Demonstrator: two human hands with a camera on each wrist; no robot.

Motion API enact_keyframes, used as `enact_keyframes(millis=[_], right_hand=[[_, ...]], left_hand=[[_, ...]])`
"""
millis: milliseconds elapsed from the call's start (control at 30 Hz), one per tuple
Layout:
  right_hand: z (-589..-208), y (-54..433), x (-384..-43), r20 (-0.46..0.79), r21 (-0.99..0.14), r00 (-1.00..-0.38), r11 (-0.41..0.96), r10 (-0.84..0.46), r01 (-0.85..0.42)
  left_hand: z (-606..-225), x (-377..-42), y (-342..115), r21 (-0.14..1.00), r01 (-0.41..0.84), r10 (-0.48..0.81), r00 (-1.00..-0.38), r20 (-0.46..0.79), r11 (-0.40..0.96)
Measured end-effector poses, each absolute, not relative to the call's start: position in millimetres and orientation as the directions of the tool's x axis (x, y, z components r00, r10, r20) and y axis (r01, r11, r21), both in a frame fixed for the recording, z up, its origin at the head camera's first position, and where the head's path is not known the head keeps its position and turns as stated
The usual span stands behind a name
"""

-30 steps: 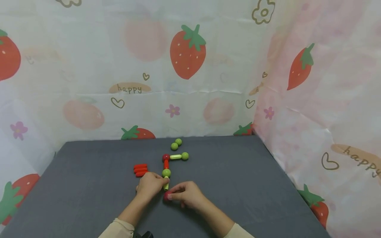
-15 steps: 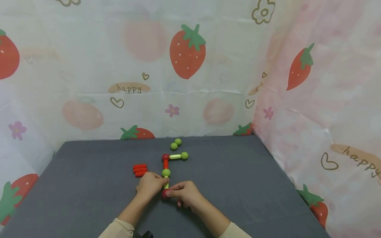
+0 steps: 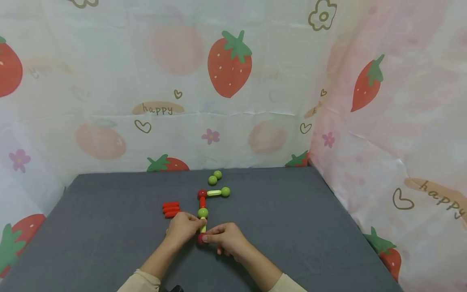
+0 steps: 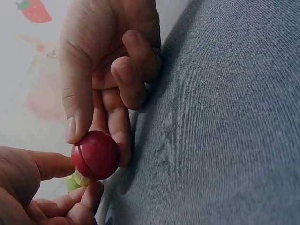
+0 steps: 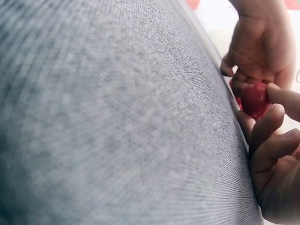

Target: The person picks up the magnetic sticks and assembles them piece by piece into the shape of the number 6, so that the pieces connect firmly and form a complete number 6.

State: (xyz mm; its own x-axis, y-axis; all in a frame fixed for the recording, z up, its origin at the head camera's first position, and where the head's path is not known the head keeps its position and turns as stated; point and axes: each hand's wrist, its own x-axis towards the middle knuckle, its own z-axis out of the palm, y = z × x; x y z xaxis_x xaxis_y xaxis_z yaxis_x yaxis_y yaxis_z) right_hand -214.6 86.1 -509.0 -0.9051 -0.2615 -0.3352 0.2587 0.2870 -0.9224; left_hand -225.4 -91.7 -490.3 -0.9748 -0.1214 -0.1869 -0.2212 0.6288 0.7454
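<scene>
In the head view my left hand [image 3: 182,227] pinches a pale yellow-green rod [image 3: 203,228] between thumb and fingertips. At the rod's near end is a dark red ball [image 3: 200,238], which my right hand [image 3: 230,241] holds between thumb and fingers. The left wrist view shows this red ball [image 4: 99,155] up close, with a groove across it. From the rod the chain runs away from me: a green ball [image 3: 202,213], a red rod [image 3: 202,202] and another red ball [image 3: 202,194]. There it turns right through a yellow-green rod [image 3: 214,193] to a green ball [image 3: 226,192].
Several red rods [image 3: 171,209] lie side by side left of the chain, just beyond my left hand. Two loose green balls [image 3: 213,180] sit near the back edge of the dark grey tabletop [image 3: 277,211]. A strawberry-print curtain [image 3: 233,121] hangs behind and at the sides.
My right hand has moved the red ball away from me, up against the near end of the yellow-green rod. The left hand has kept its pinch in about the same place.
</scene>
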Motion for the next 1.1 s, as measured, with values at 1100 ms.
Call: enact_keyframes(millis=[1100], right_hand=[[-511,85,-214,-0.335,-0.917,-0.909,0.308,-0.246,0.255]], left_hand=[[-505,-250,-199,0.504,0.228,0.156,-0.971,0.181,0.833]])
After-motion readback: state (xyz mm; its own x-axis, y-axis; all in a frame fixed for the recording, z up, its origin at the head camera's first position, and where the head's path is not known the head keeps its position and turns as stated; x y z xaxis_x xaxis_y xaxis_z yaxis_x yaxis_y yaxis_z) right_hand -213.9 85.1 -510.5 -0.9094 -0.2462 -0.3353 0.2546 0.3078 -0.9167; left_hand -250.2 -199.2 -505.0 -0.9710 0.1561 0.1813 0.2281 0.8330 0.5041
